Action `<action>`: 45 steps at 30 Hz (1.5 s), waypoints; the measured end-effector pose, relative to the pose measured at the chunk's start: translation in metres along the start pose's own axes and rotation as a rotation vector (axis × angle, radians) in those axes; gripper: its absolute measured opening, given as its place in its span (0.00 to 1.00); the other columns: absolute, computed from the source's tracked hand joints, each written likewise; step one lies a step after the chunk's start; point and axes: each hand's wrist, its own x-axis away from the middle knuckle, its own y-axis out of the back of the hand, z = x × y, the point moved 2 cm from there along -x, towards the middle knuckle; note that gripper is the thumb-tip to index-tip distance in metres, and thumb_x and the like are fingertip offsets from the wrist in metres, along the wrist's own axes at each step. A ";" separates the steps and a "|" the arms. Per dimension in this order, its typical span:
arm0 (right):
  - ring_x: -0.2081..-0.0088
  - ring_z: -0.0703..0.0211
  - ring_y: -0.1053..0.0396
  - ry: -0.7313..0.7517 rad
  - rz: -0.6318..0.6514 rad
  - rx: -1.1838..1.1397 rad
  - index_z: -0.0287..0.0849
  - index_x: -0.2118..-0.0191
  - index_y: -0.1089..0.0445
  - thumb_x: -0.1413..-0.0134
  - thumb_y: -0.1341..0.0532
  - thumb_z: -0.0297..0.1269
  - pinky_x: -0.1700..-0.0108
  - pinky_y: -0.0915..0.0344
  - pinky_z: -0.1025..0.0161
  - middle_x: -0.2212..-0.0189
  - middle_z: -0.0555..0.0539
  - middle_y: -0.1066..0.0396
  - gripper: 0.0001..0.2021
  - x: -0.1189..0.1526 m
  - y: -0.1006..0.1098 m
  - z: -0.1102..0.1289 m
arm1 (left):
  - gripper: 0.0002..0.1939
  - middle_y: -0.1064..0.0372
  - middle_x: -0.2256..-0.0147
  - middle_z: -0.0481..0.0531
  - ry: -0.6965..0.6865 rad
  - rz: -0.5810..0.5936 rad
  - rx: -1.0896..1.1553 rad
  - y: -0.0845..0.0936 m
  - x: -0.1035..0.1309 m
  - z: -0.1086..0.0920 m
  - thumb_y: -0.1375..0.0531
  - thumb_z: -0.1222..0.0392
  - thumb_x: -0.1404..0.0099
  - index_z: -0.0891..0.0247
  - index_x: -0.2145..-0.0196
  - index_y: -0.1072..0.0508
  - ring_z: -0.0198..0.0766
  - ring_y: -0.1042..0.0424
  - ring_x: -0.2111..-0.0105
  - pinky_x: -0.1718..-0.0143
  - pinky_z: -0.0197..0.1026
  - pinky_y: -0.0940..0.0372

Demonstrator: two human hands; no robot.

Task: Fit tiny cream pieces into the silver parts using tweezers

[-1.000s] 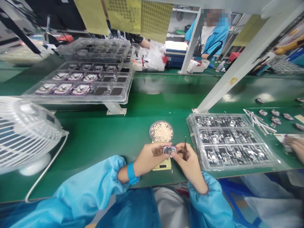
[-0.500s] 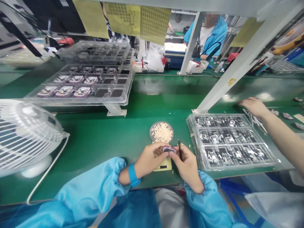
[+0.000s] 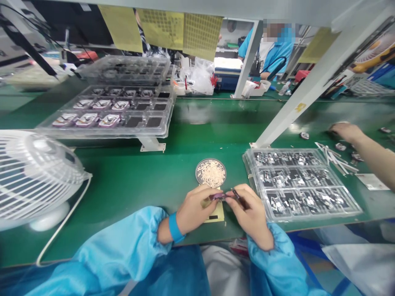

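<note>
My left hand [image 3: 194,209] pinches a small purple-rimmed device housing [image 3: 217,196] above the bench, its face tilted mostly out of sight. Close on its right, my right hand [image 3: 249,211] has its fingers closed around a slim black tool, apparently tweezers [image 3: 235,193]. The right fingertips come right up to the housing's edge; whether they touch it I cannot make out. Under the hands lies a yellow pad [image 3: 217,213], partly covered. Just beyond is a round dark dish [image 3: 197,181] filled with small pale pieces.
To the right stands a clear tray [image 3: 265,218] of small metallic parts. A co-worker's hand [image 3: 347,132] is behind it, near loose housings and white strips [image 3: 335,158]. At left are a white fan [image 3: 40,176] and raised trays [image 3: 132,130] holding purple-rimmed housings. A slanted post [image 3: 286,98] rises right.
The housing has turned from showing its face to nearly edge-on. My right hand has shifted slightly right, and its tool now leans. The co-worker's hand has moved right, exposing a housing.
</note>
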 end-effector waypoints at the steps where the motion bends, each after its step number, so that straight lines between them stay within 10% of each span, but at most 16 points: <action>1: 0.65 0.56 0.31 0.033 0.025 0.013 0.45 0.59 0.24 0.38 0.36 0.36 0.66 0.34 0.61 0.65 0.45 0.30 0.04 -0.001 0.000 0.001 | 0.13 0.26 0.64 0.51 -0.005 -0.011 -0.003 0.000 0.000 0.000 0.41 0.66 0.33 0.59 0.53 0.22 0.37 0.28 0.63 0.59 0.37 0.34; 35: 0.62 0.55 0.31 0.087 0.173 0.043 0.44 0.62 0.29 0.34 0.41 0.37 0.61 0.33 0.61 0.65 0.46 0.31 0.06 -0.026 -0.017 0.005 | 0.14 0.28 0.65 0.51 0.014 -0.087 -0.122 0.015 -0.010 0.003 0.42 0.69 0.36 0.59 0.55 0.22 0.38 0.29 0.65 0.61 0.39 0.33; 45: 0.61 0.52 0.30 0.028 -0.061 0.178 0.43 0.59 0.25 0.34 0.41 0.41 0.59 0.32 0.58 0.64 0.44 0.29 0.10 -0.036 -0.014 -0.024 | 0.15 0.24 0.64 0.50 0.161 -0.351 -0.161 0.061 -0.051 0.062 0.39 0.63 0.36 0.61 0.51 0.26 0.37 0.27 0.65 0.58 0.40 0.32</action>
